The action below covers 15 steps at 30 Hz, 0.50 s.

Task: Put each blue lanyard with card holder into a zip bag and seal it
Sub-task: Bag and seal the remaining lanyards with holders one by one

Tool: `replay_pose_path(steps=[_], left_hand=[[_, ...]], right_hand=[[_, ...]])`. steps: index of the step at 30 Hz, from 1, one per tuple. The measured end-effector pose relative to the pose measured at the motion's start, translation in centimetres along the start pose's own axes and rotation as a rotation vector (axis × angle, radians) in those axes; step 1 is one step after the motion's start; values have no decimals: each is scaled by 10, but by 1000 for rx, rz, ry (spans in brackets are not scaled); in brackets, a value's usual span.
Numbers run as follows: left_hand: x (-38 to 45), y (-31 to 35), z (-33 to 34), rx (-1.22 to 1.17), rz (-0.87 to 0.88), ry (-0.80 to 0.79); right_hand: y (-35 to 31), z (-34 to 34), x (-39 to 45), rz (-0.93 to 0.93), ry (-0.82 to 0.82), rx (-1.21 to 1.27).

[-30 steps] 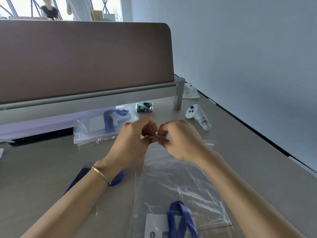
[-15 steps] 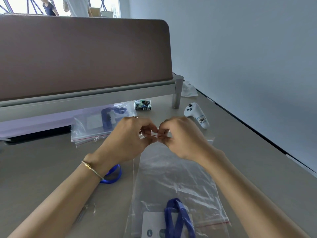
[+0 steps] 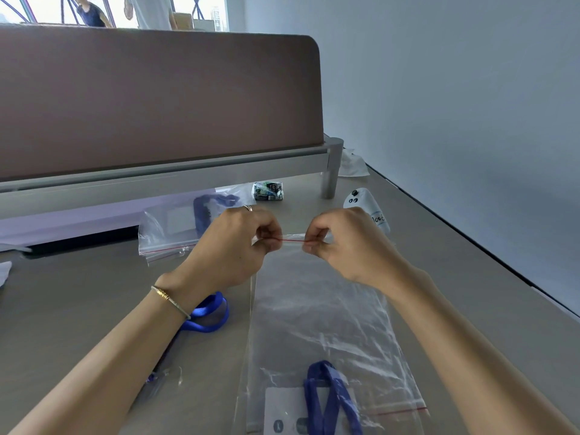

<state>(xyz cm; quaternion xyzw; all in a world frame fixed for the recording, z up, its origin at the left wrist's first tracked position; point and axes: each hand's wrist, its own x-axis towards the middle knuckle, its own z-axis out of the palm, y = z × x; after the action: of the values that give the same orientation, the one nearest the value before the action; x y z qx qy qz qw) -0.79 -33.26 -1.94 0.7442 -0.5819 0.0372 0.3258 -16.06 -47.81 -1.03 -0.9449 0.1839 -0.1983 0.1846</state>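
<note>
Left hand point(image 3: 232, 246) and right hand point(image 3: 342, 243), slightly apart, each pinch the red-lined zip edge of the clear plastic zip bag point(image 3: 317, 312). Below the hands, inside this bag, lies a blue lanyard with white card holder point(image 3: 329, 400). Another blue lanyard point(image 3: 207, 315) lies under the left wrist.

Grey matte desk top point(image 3: 439, 277), with brown partition panel point(image 3: 157, 98) along far edge. Directly on it: clear zip bag point(image 3: 317, 312) near front edge, filled zip bag point(image 3: 175, 227) toward far edge, loose blue lanyard point(image 3: 207, 315), small printed packet point(image 3: 267, 191), white handheld controller point(image 3: 365, 204), crumpled white tissue point(image 3: 351, 164) at far right corner.
</note>
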Motion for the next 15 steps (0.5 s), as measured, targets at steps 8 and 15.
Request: replay_pose_path(steps=[8, 15], left_hand=[[0, -5, -5, -4, 7, 27], [1, -15, -7, -4, -7, 26]], right_hand=[[4, -8, -2, 17, 32, -43], [11, -9, -3, 25, 59, -60]])
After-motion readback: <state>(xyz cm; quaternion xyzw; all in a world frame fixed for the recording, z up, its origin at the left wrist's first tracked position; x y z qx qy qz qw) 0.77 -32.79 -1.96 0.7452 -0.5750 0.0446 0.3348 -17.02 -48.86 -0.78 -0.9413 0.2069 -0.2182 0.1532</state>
